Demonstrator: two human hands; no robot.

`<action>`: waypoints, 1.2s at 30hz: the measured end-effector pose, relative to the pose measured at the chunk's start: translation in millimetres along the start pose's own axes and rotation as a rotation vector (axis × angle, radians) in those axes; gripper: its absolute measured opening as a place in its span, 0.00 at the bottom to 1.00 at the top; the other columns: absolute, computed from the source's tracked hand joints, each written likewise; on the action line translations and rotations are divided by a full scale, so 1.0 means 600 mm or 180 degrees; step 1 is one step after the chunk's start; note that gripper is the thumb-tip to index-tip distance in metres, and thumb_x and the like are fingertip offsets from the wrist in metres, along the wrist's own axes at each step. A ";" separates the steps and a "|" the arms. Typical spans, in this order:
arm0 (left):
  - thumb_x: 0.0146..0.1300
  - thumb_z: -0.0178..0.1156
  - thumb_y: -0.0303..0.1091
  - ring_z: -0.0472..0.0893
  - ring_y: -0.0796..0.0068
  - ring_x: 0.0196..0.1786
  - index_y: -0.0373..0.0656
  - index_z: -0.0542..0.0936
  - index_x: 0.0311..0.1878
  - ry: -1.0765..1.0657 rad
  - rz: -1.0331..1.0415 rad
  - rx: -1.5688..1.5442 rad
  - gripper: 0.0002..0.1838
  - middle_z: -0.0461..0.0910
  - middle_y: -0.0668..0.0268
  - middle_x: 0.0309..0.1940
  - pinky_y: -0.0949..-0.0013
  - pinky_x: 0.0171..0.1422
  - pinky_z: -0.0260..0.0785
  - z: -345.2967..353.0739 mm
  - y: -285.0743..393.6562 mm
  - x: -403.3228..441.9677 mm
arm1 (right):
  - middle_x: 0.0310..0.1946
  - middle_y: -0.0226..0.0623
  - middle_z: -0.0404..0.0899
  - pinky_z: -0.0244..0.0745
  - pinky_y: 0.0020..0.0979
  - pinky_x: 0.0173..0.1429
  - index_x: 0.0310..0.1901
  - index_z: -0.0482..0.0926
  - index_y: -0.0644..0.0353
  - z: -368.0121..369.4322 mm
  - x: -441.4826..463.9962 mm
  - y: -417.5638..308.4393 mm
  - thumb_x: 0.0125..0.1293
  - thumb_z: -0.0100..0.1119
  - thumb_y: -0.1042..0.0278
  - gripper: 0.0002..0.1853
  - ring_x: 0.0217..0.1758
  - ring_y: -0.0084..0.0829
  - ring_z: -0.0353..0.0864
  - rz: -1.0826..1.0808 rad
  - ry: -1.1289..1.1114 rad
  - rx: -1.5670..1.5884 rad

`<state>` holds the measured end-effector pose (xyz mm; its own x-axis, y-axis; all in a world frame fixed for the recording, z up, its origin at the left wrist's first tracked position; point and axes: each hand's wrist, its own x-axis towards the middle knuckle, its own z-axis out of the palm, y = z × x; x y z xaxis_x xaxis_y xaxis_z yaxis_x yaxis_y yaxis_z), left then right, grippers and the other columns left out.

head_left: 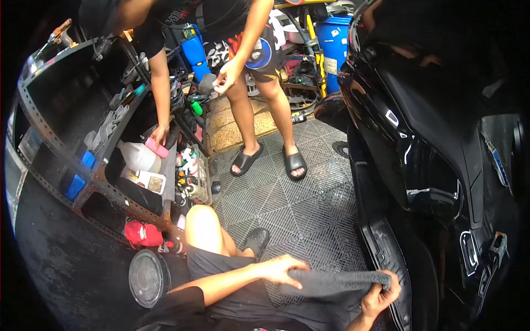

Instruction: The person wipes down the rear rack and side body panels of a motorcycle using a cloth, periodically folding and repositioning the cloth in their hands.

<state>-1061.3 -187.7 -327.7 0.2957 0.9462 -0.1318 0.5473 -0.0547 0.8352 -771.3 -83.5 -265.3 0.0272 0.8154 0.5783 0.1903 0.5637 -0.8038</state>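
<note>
A dark grey, ribbed, cloth-like piece (339, 282) stretches between my two hands above my lap. My left hand (282, 270) grips its left end, with the thumb below and the fingers on top. At the opposite end, my right hand (381, 292) is closed around the bunched edge. Close to my right hand is the black bodywork of a motor scooter (386, 259). Exactly what the ribbed piece is, I cannot make out.
Another person in black slides (295, 163) stands ahead, one hand on a pink object (157, 148) in a metal-framed shelf (96, 176), the other holding a grey piece (207, 84). A round lidded bucket (149, 276) and red cap (142, 234) sit left; a blue barrel (333, 38) stands behind.
</note>
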 end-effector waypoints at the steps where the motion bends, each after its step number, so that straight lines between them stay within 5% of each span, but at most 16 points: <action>1: 0.64 0.73 0.51 0.83 0.54 0.50 0.37 0.82 0.56 -0.0173 0.0174 0.0140 0.27 0.83 0.55 0.43 0.56 0.53 0.74 -0.006 0.003 0.001 | 0.26 0.40 0.85 0.72 0.31 0.32 0.33 0.82 0.67 -0.009 0.016 -0.006 0.73 0.64 0.55 0.20 0.28 0.31 0.83 -0.0179 -0.0203 -0.0113; 2: 0.68 0.70 0.48 0.82 0.50 0.56 0.36 0.82 0.56 -0.0871 -0.0371 0.0199 0.25 0.84 0.54 0.47 0.57 0.60 0.74 -0.015 0.003 0.005 | 0.29 0.40 0.82 0.71 0.32 0.41 0.35 0.82 0.67 -0.020 0.020 -0.013 0.76 0.60 0.52 0.22 0.32 0.35 0.80 -0.0063 -0.0514 -0.0324; 3: 0.68 0.69 0.47 0.82 0.50 0.56 0.35 0.82 0.56 -0.0624 -0.0301 0.0331 0.25 0.84 0.54 0.48 0.56 0.60 0.75 -0.017 -0.010 -0.001 | 0.30 0.41 0.83 0.71 0.32 0.38 0.38 0.81 0.68 -0.029 0.018 0.006 0.76 0.60 0.53 0.21 0.32 0.36 0.80 -0.0429 -0.0462 -0.0779; 6: 0.70 0.68 0.48 0.84 0.50 0.57 0.34 0.83 0.55 0.0210 -0.0398 0.0243 0.24 0.84 0.53 0.51 0.54 0.60 0.77 -0.037 -0.047 -0.021 | 0.31 0.43 0.82 0.72 0.36 0.41 0.39 0.80 0.70 -0.054 0.032 0.013 0.78 0.59 0.56 0.20 0.34 0.35 0.80 0.0141 -0.0498 -0.0303; 7: 0.70 0.69 0.43 0.86 0.54 0.56 0.34 0.82 0.54 0.0341 -0.0492 0.0058 0.21 0.86 0.54 0.51 0.56 0.59 0.78 -0.068 -0.029 -0.020 | 0.45 0.47 0.85 0.77 0.37 0.52 0.53 0.80 0.70 -0.093 0.019 0.046 0.78 0.59 0.59 0.18 0.46 0.36 0.84 0.0537 -0.0669 -0.0465; 9: 0.69 0.70 0.35 0.86 0.66 0.53 0.36 0.83 0.54 0.0833 -0.0282 -0.0458 0.16 0.88 0.60 0.47 0.62 0.58 0.78 -0.115 -0.013 -0.025 | 0.49 0.48 0.81 0.74 0.39 0.57 0.60 0.77 0.63 -0.119 0.027 0.038 0.73 0.63 0.53 0.23 0.51 0.37 0.79 0.1665 -0.0869 -0.0776; 10: 0.69 0.70 0.32 0.85 0.72 0.51 0.37 0.84 0.54 0.1035 -0.0290 -0.0819 0.14 0.88 0.63 0.45 0.66 0.57 0.77 -0.140 0.008 -0.030 | 0.47 0.48 0.83 0.75 0.31 0.53 0.58 0.76 0.69 -0.099 0.049 -0.013 0.80 0.57 0.62 0.17 0.48 0.29 0.79 0.0952 -0.0611 -0.0871; 13: 0.65 0.73 0.26 0.83 0.82 0.46 0.38 0.85 0.51 0.1550 -0.0319 -0.1260 0.12 0.87 0.70 0.41 0.72 0.54 0.76 -0.201 0.068 -0.042 | 0.49 0.46 0.83 0.75 0.33 0.54 0.58 0.76 0.70 -0.087 0.045 -0.032 0.80 0.57 0.64 0.17 0.49 0.31 0.79 0.1596 0.0078 0.0536; 15: 0.63 0.75 0.25 0.83 0.82 0.45 0.38 0.84 0.48 0.1763 -0.0237 -0.1512 0.12 0.87 0.69 0.41 0.72 0.52 0.76 -0.225 0.080 -0.041 | 0.58 0.47 0.80 0.74 0.36 0.62 0.62 0.75 0.71 -0.105 0.034 -0.018 0.79 0.59 0.63 0.20 0.57 0.36 0.78 0.1934 0.0103 0.0457; 17: 0.64 0.75 0.26 0.82 0.82 0.42 0.38 0.84 0.46 0.2063 -0.0286 -0.1720 0.10 0.86 0.70 0.38 0.73 0.50 0.76 -0.234 0.081 -0.030 | 0.63 0.48 0.78 0.72 0.38 0.68 0.65 0.75 0.70 -0.093 0.023 -0.018 0.78 0.61 0.61 0.23 0.62 0.38 0.77 0.2351 0.0509 0.0381; 23: 0.66 0.74 0.32 0.80 0.81 0.40 0.40 0.83 0.44 0.2826 -0.0333 -0.2589 0.11 0.83 0.72 0.36 0.72 0.49 0.75 -0.182 0.036 0.034 | 0.72 0.56 0.70 0.63 0.40 0.78 0.71 0.70 0.72 -0.050 0.036 -0.048 0.78 0.62 0.52 0.33 0.74 0.45 0.70 0.2623 -0.0265 -0.0161; 27: 0.65 0.76 0.41 0.77 0.82 0.36 0.41 0.81 0.39 0.2887 -0.0697 -0.1832 0.15 0.80 0.72 0.31 0.72 0.43 0.73 -0.127 0.023 0.051 | 0.75 0.56 0.66 0.63 0.40 0.78 0.71 0.71 0.71 0.018 0.010 -0.076 0.79 0.58 0.48 0.33 0.75 0.45 0.68 0.3350 -0.0239 -0.0217; 30: 0.66 0.74 0.47 0.79 0.81 0.39 0.42 0.81 0.44 0.2702 -0.0586 -0.0916 0.19 0.82 0.71 0.35 0.70 0.43 0.75 -0.085 0.053 0.061 | 0.71 0.57 0.71 0.68 0.41 0.74 0.70 0.73 0.71 0.090 -0.050 -0.049 0.81 0.56 0.50 0.31 0.69 0.47 0.75 0.2824 -0.0562 0.0459; 33: 0.72 0.70 0.45 0.79 0.82 0.40 0.41 0.79 0.50 0.2236 -0.0588 -0.1675 0.18 0.82 0.71 0.38 0.71 0.45 0.76 -0.042 0.076 0.071 | 0.69 0.60 0.74 0.67 0.42 0.75 0.69 0.72 0.74 0.171 -0.072 -0.100 0.81 0.54 0.56 0.28 0.66 0.50 0.78 0.2650 -0.0717 0.0454; 35: 0.77 0.62 0.41 0.79 0.74 0.61 0.38 0.74 0.67 0.1803 -0.0056 -0.2558 0.23 0.81 0.61 0.59 0.67 0.67 0.72 0.012 0.007 0.085 | 0.73 0.62 0.69 0.63 0.43 0.78 0.70 0.70 0.75 0.223 -0.097 -0.089 0.81 0.52 0.59 0.28 0.73 0.51 0.72 0.1161 -0.0484 0.0832; 36: 0.77 0.62 0.40 0.78 0.75 0.62 0.39 0.73 0.69 0.1787 -0.0129 -0.2828 0.24 0.80 0.62 0.60 0.68 0.69 0.71 0.037 -0.016 0.093 | 0.76 0.62 0.65 0.59 0.43 0.81 0.73 0.67 0.75 0.238 -0.114 -0.068 0.81 0.51 0.60 0.29 0.79 0.53 0.65 0.0931 -0.0563 0.0579</action>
<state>-1032.4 -141.4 -355.0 -0.2398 0.9665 -0.0919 -0.2898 0.0191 0.9569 -920.7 -143.1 -292.1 -0.1181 0.9464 0.3005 0.0220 0.3050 -0.9521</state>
